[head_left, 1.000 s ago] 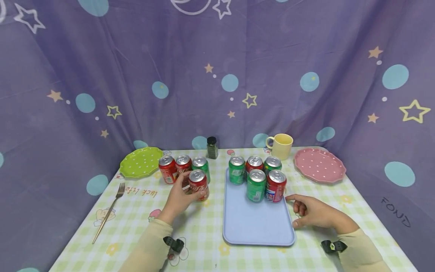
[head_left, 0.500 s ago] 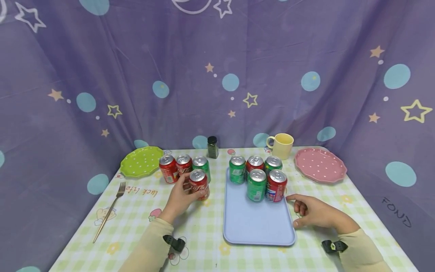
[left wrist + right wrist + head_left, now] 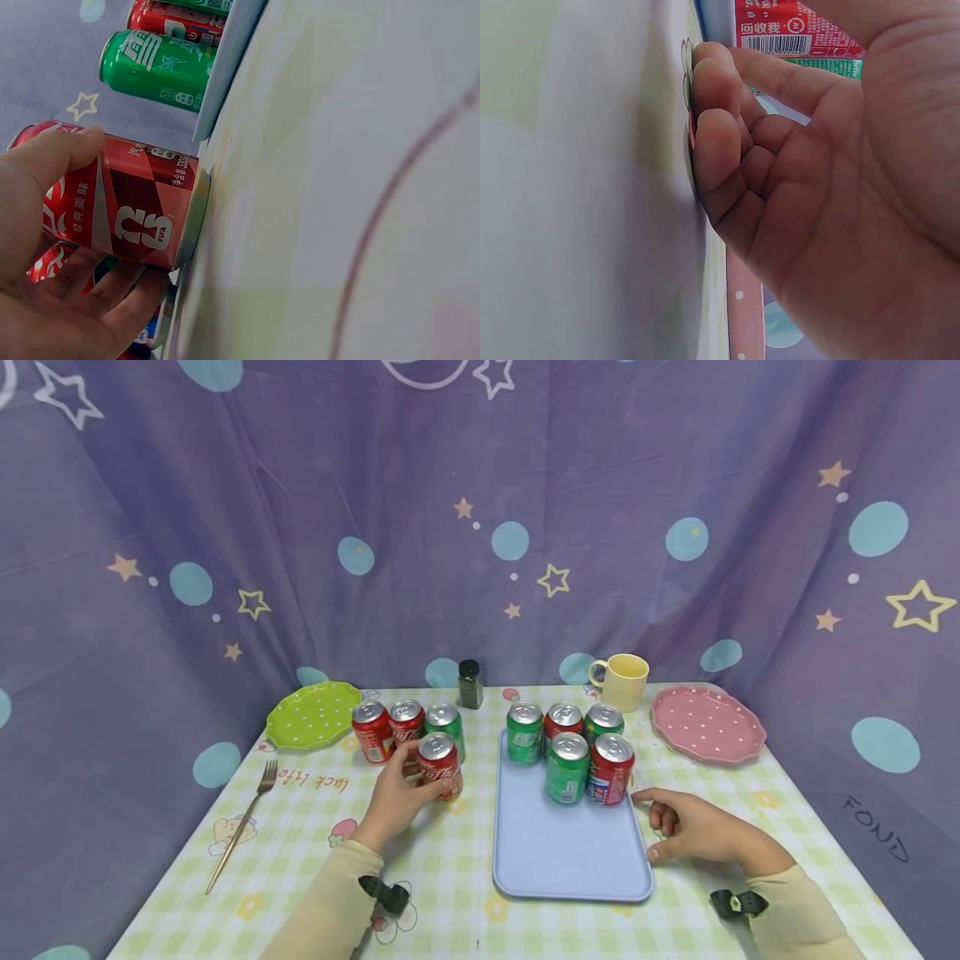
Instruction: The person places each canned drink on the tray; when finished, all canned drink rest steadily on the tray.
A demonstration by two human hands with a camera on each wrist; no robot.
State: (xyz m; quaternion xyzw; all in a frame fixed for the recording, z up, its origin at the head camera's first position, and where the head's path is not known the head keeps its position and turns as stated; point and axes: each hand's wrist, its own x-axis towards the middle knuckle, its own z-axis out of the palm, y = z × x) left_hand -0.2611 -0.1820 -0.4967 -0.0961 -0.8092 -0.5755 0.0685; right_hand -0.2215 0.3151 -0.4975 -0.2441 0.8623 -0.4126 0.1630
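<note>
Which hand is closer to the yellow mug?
The right hand. It rests on the table beside the blue tray, in front of the yellow mug. The left hand grips a red can across the tray, farther away.
</note>
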